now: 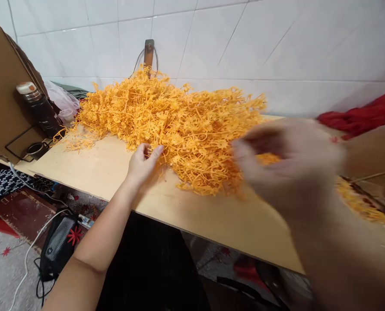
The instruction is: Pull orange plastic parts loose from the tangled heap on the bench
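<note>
A large heap of tangled orange plastic-looking flower pieces (179, 125), with thin stems and star-like ends, lies on the pale tabletop (91, 166). At the heap's front edge is my left hand (142, 162), its thumb and curled fingers touching the orange strands. Whatever lies between those fingertips is hidden among the strands. My right hand (283, 151) is raised in front of the heap's right end, close to the camera. Motion smears it, so its grip and anything in it are unclear.
A dark flask (41, 108) and a black mug (36, 150) stand at the left beside a cardboard sheet (4, 56). Red material (364, 113) lies at the far right. More orange pieces (362, 203) are behind my right forearm. A black bag (58, 242) is on the floor.
</note>
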### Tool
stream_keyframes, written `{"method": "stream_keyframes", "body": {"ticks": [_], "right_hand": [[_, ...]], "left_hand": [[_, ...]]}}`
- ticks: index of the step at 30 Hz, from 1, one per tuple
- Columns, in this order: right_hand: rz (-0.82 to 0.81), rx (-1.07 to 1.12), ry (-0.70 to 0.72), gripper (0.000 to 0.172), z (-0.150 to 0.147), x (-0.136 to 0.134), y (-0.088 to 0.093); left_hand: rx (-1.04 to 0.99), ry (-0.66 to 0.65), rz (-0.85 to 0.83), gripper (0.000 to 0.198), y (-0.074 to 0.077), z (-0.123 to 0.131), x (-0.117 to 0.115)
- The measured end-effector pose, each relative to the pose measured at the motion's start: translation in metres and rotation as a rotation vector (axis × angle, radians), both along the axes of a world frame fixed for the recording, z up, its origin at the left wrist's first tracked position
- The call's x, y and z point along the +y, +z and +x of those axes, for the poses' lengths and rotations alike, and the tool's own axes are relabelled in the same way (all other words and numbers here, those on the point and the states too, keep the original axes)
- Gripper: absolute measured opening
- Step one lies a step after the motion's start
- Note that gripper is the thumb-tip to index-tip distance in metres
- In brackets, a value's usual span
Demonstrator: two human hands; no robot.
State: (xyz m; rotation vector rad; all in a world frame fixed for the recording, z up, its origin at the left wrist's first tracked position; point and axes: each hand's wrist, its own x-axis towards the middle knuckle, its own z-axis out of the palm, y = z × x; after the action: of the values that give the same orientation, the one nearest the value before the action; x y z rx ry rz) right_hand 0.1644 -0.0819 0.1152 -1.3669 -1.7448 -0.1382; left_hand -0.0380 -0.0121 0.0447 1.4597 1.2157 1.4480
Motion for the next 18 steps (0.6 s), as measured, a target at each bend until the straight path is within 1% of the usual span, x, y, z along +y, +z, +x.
{"method": "stream_keyframes", "body": {"ticks": [1, 2, 3, 5, 8, 10, 12, 15, 18], "right_hand": [[-0.043, -0.038, 0.098, 0.015, -0.024, 0.001, 0.003], [-0.151, -0.078, 0.184, 0.017, -0.043, 0.005, 0.003], [-0.249, -0.102, 0.205, 0.018, -0.056, 0.011, 0.001], [-0.384, -0.054, 0.177, 0.024, -0.072, 0.026, -0.006], [-0.493, 0.016, 0.093, 0.035, -0.081, 0.045, -0.013], [-0.555, -0.045, 0.072, 0.042, -0.086, 0.051, -0.012], [-0.597, -0.145, 0.046, 0.044, -0.092, 0.053, -0.008], [-0.646, -0.202, 0.025, 0.035, -0.098, 0.055, -0.003], [-0.696, -0.156, 0.059, 0.025, -0.095, 0.059, -0.004]], "left_hand": [[0.040, 0.022, 0.022, 0.028, 0.002, 0.002, 0.000], [0.071, 0.034, 0.046, 0.027, 0.004, 0.002, 0.000], [0.091, 0.029, 0.062, 0.025, 0.005, 0.002, 0.000], [0.097, -0.027, 0.053, 0.022, 0.005, -0.003, -0.002], [0.079, -0.137, -0.013, 0.025, 0.002, -0.012, -0.008], [0.061, -0.196, -0.050, 0.028, 0.000, -0.016, -0.016], [0.025, -0.235, -0.078, 0.029, 0.000, -0.015, -0.025], [0.008, -0.274, -0.123, 0.034, 0.003, -0.009, -0.037], [0.107, -0.320, -0.131, 0.040, 0.004, -0.004, -0.045]]}}
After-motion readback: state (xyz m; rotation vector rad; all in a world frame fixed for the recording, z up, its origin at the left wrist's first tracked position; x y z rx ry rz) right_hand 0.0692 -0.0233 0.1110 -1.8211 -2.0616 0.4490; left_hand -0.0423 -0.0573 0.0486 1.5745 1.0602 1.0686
